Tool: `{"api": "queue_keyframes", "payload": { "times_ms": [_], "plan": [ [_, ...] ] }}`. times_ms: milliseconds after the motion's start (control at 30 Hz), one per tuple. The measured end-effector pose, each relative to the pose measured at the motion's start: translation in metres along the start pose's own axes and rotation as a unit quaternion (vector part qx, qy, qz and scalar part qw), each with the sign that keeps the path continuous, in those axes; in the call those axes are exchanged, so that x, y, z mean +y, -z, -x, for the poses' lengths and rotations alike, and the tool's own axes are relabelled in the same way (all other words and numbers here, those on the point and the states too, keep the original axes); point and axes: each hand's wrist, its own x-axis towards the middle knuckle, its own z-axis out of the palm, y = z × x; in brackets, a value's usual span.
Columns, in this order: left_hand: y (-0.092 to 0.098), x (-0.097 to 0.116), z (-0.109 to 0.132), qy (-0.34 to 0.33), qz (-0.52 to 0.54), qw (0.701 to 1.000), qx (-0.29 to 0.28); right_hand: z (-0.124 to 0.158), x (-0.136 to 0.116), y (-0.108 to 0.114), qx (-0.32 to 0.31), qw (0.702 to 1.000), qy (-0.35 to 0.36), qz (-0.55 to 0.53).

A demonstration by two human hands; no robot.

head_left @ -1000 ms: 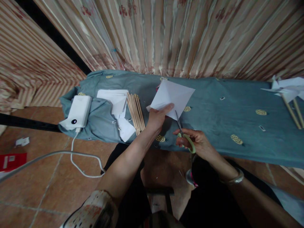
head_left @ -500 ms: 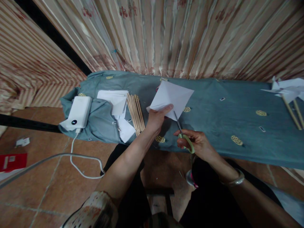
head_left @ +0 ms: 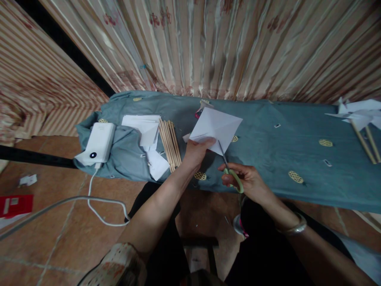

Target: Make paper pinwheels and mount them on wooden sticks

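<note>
My left hand (head_left: 199, 151) pinches a white square of paper (head_left: 222, 125) by its near left side, thumb on top. Faint crease lines cross the sheet, and a slit shows close to my thumb. In my right hand (head_left: 245, 178) is a pair of scissors (head_left: 236, 180) with light green handles. Their blades meet the paper's near edge and point toward its middle. Behind the sheet, partly covered by it, lies a small object with a red part (head_left: 199, 113) that I cannot make out.
Left of the paper are a bundle of wooden sticks (head_left: 170, 143), more white paper (head_left: 143, 126) and a white power bank (head_left: 100, 141) with a cable. Folded paper shapes with sticks (head_left: 361, 113) lie at the far right of the cloth-covered table (head_left: 264, 153). A pleated curtain (head_left: 190, 47) hangs behind.
The paper has shifted slightly down and turned a little, showing more of the small object behind it. Both hands keep their hold, and the scissors stay at the paper's near edge.
</note>
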Motion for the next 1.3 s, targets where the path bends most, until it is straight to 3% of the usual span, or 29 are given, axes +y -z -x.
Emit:
{"api": "queue_keyframes", "payload": {
  "times_ms": [300, 1300],
  "plan": [
    [-0.0004, -0.0029, -0.0007, -0.01, 0.016, 1.0, -0.004, -0.0017, 0.0029, 0.0026, -0.012, 0.999, 0.025, 0.032],
    [0.0033, -0.0098, 0.0016, -0.001, 0.003, 1.0, -0.015, -0.0036, 0.001, 0.001, 0.001, 1.0, 0.01, 0.004]
  ]
}}
